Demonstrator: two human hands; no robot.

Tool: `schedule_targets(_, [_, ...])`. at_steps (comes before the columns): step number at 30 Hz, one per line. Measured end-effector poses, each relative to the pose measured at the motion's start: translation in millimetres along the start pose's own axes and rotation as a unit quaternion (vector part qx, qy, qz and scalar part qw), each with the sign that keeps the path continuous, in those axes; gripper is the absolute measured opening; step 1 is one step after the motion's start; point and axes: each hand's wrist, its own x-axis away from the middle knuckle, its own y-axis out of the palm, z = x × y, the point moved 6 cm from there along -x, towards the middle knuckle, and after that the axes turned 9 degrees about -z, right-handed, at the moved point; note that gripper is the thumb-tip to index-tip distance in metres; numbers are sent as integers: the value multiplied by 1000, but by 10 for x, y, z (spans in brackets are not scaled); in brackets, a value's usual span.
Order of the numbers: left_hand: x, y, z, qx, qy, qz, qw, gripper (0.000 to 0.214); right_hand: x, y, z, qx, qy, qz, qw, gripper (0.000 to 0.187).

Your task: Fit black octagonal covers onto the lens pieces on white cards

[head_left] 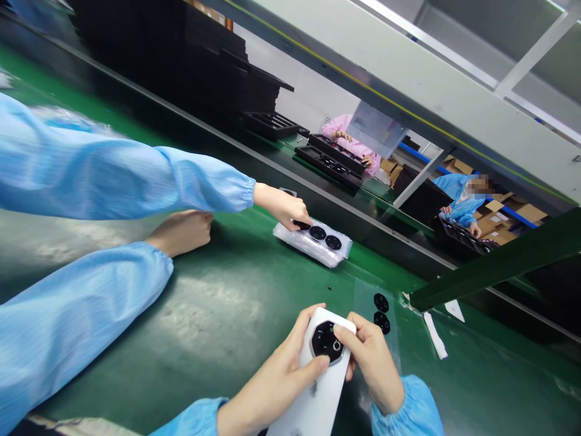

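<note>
Fingers (303, 322) of the left hand (275, 381) wrap one long edge of a white phone shell (318, 393), the thumb lying across its face and touching the black camera piece (325, 343) near the top. Fingers (345, 332) of the right hand (374, 363) curl round the opposite edge, one tip pressed onto that black piece. The shell is held between both hands, tilted just above the green table (218, 315).

Just beyond the right hand a clear strip (381, 312) with two black rings lies flat on the table, with white paper scraps (434, 336) beside it. Farther off, a co-worker's hand (284, 207) in a blue sleeve touches a plastic-wrapped pack of rings (320, 241). The co-worker's other hand (181, 231) rests on the table.
</note>
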Motion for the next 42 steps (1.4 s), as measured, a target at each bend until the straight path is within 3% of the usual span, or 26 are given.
schedule_targets(7, [3,55,26,104,-5,-18,994,64,-12,-57,37,-3,-34,8,999,41])
schedule_targets(12, [-46,49,189,91,14,-44,995,33,0,-37,3,-21,-38,-54,998,41])
schedule_targets(16, [-121,-48,196,42,5,9,999,35,17,-22,-25,8,-52,-71,996,42])
schedule_targets(21, [-166,-55,100,69,-2,45,997,37,2,-26,-1,28,-42,-38,998,45])
schedule_targets(24, [-138,-32,108,75,-5,31,997,36,-15,-57,24,16,-37,-25,999,45])
schedule_targets(29, [-69,31,134,103,-21,-55,993,38,0,-103,59,-14,-37,-34,999,42])
schedule_targets(34, [-68,-24,102,81,0,-17,997,40,102,6,-8,-64,-59,-83,993,37])
schedule_targets(38, [-69,-34,122,69,17,8,997,37,151,16,25,-66,-47,-46,996,32])
schedule_targets(42, [-47,-28,132,90,-10,-2,996,35,161,19,76,-59,-33,-34,997,31])
